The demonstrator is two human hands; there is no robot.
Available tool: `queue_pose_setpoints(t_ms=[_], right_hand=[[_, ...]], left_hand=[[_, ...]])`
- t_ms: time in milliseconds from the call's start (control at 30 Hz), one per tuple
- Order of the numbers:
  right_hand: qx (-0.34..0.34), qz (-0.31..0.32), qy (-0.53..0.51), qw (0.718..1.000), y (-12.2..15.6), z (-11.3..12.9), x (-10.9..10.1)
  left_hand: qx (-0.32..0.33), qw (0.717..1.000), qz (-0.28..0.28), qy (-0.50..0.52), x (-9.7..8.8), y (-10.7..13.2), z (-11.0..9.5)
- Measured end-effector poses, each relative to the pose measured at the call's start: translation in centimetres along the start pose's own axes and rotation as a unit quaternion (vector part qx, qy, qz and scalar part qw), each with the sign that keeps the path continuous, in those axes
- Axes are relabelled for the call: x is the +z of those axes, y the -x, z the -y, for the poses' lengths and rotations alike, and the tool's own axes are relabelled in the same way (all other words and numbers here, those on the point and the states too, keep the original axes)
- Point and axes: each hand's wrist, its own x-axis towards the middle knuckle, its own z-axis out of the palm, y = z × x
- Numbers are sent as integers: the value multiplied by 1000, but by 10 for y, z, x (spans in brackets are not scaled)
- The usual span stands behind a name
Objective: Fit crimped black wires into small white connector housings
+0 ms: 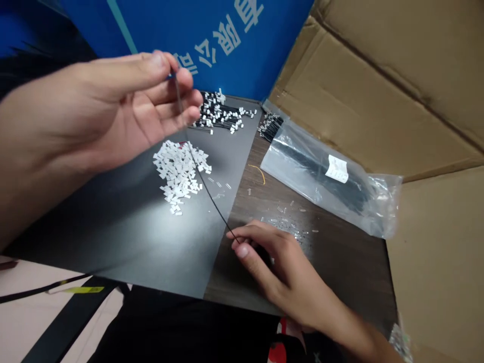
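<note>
A thin black wire [206,184] stretches between my two hands. My left hand [124,101] is raised over the grey mat [124,237] and pinches the wire's upper end between thumb and fingers. My right hand [272,262] rests on the dark wooden table [333,257] and pinches the wire's lower end. A heap of small white plastic connectors [179,174] lies on the mat under the wire. Farther back lies a bundle of black wires with white connectors fitted [219,115].
A clear plastic bag of black wires [328,176] with a white label lies at the right on the table. Brown cardboard [378,75] walls the right side, a blue box [189,30] the back. A few loose clear bits [287,224] lie near my right hand.
</note>
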Motion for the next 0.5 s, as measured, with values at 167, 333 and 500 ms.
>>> queue_pose_setpoints(t_ms=[167, 333, 500], right_hand=[[10, -98, 89, 991, -12, -6, -17], [5, -146, 222, 964, -47, -12, -43], [48, -168, 327, 929, -125, -21, -74]], left_hand=[[67, 995, -24, -74, -38, -36, -21], [40, 966, -6, -255, -50, -90, -53], [30, 890, -10, -455, -38, -117, -80]])
